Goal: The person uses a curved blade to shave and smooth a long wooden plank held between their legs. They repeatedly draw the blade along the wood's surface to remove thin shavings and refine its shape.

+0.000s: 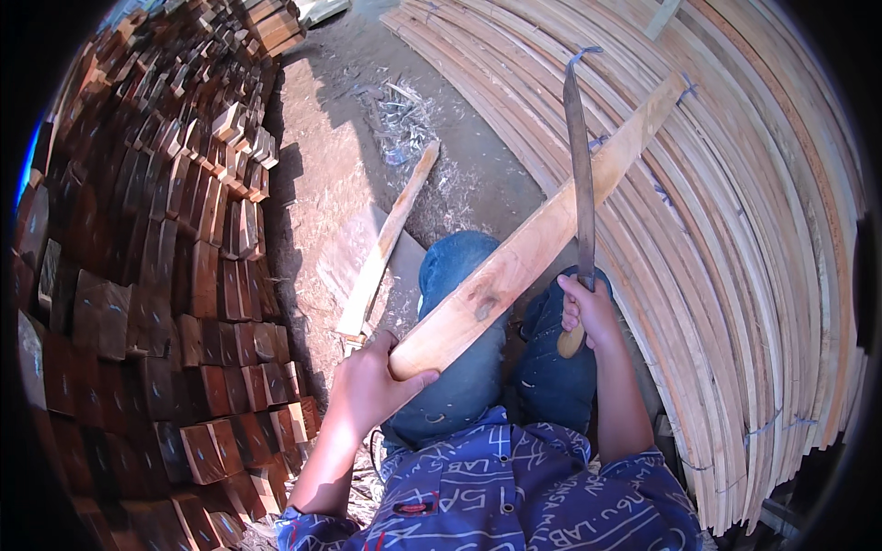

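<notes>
My left hand (pixel 372 381) grips the near end of a long, flat wooden plank (pixel 524 266). The plank slants up to the right across my knees and has a dark knot near its lower end. In my right hand (pixel 590 314) is a machete (pixel 578 174), its fingers wrapped round the pale wooden handle (pixel 571 342). The long dark blade points away from me and crosses in front of the plank's far half; whether the two touch I cannot tell. A second, narrower plank (pixel 390 234) lies beyond my left hand, slanting over a flat board on the ground.
Stacked reddish-brown timber blocks (pixel 207 367) rise along the left. Long pale planks (pixel 735 266), tied in places with blue strips, fill the right side. Wood shavings (pixel 404 115) litter the ground ahead. My knees in blue jeans (pixel 459 395) are bent below the plank.
</notes>
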Tool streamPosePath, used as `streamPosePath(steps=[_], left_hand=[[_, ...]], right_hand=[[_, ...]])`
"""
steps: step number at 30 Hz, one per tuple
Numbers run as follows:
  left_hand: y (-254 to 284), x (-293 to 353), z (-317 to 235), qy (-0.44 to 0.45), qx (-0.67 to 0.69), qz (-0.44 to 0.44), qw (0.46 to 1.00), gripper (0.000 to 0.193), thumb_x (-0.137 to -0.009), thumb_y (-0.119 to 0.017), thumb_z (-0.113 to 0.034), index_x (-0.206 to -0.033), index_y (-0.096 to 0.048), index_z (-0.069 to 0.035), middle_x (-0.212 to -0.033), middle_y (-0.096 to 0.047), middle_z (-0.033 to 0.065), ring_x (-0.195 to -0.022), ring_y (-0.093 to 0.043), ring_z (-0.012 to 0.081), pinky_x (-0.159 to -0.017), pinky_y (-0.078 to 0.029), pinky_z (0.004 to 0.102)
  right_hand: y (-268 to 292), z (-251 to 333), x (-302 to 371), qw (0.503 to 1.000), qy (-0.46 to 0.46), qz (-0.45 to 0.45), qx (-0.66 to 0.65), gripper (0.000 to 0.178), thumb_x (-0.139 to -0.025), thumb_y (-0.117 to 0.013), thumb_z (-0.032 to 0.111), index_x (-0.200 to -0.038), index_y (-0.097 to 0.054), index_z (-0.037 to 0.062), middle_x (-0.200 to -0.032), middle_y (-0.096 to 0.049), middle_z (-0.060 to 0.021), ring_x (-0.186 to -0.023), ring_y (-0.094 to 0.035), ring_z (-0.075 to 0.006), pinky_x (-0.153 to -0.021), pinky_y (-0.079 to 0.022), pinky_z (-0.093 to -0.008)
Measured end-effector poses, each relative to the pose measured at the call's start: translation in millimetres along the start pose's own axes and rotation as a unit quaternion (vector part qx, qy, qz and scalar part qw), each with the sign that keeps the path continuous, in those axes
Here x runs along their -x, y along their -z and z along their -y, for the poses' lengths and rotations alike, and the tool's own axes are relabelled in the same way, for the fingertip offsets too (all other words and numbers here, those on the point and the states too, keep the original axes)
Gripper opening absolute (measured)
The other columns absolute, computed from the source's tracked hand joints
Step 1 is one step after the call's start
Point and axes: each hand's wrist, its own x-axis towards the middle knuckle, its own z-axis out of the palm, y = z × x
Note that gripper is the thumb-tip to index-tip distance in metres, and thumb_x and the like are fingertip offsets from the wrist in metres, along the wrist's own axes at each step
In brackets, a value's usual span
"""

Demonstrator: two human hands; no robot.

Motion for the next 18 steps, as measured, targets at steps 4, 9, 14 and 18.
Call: streamPosePath(steps=[4,9,14,18], left_hand=[[11,-8,6,0.057,0.008,0.085,0.995,0.074,-0.062,-0.085,-0.06,-0.101,-0.068,0.001,-0.087,-0.072,0.023,-0.088,-0.072,0.0373,-0.081,-0.055,0.044],[17,-16,39,0.014,0.133,0.228,0.964,0.075,-0.062,-0.09,-0.045,-0.115,-0.068,0.002,-0.102,-0.073,0.0219,-0.098,-0.071,0.0325,-0.088,-0.053,0.0383],[20,-18,34,0.041,0.168,0.258,0.951,0.047,-0.07,-0.089,-0.028,-0.105,-0.073,-0.001,-0.088,-0.074,0.0183,-0.085,-0.073,0.0274,-0.079,-0.054,0.0375],[13,-9,34,0.028,0.138,0.203,0.969,0.044,-0.07,-0.088,-0.026,-0.103,-0.074,-0.002,-0.086,-0.072,0.0207,-0.082,-0.073,0.032,-0.077,-0.054,0.0392]], right_hand=[[1,-8,15,1.0,0.001,0.001,0.016,0.03,-0.092,-0.07,0.021,-0.076,-0.047,0.0105,-0.054,-0.043,0.0026,-0.04,-0.044,-0.0086,-0.039,-0.037,-0.0262],[-13,-26,34,1.0,-0.008,-0.011,0.008,0.03,-0.092,-0.07,0.017,-0.073,-0.048,0.0105,-0.053,-0.045,0.0014,-0.039,-0.044,-0.0086,-0.038,-0.037,-0.0259],[-23,-36,52,0.996,-0.011,-0.004,0.087,0.031,-0.089,-0.073,0.016,-0.071,-0.05,0.0081,-0.055,-0.05,-0.0008,-0.043,-0.05,-0.0106,-0.041,-0.039,-0.0278],[-32,-32,63,0.952,0.095,0.004,0.292,0.032,-0.084,-0.076,0.018,-0.068,-0.052,0.0037,-0.055,-0.054,-0.0054,-0.053,-0.06,-0.0169,-0.053,-0.044,-0.0348]])
